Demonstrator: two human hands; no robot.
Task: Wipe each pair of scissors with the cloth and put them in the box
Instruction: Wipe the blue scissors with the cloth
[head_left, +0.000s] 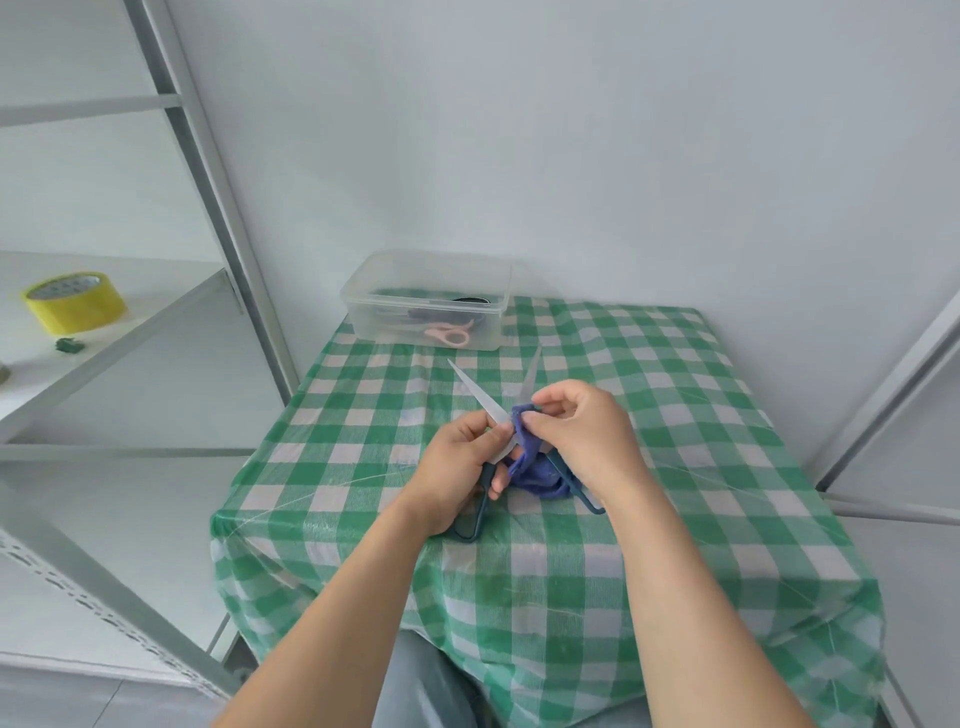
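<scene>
Scissors (480, 397), blades spread, held just above middle of checked table (649, 415). Left hand (457, 467) gripping one dark handle, fingers curled round it. Right hand (576, 436) pinching blue cloth (535, 467) against other blade, thumb and fingers closed on it. Clear box (363, 306) at far left of table, holding pink scissors (449, 332). Yellow tape (72, 301) on shelf (171, 291) at left.

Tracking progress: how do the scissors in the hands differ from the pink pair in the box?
The dark-handled scissors are gripped by the left hand over the table; the pink scissors lie in the clear box. The dark-handled scissors are spread wide open; the pink scissors' blades are too blurred to judge. The cloth, pinched by the right hand, wraps one blade of the dark-handled scissors; nothing wipes the pink scissors. Both have looped handles.
</scene>
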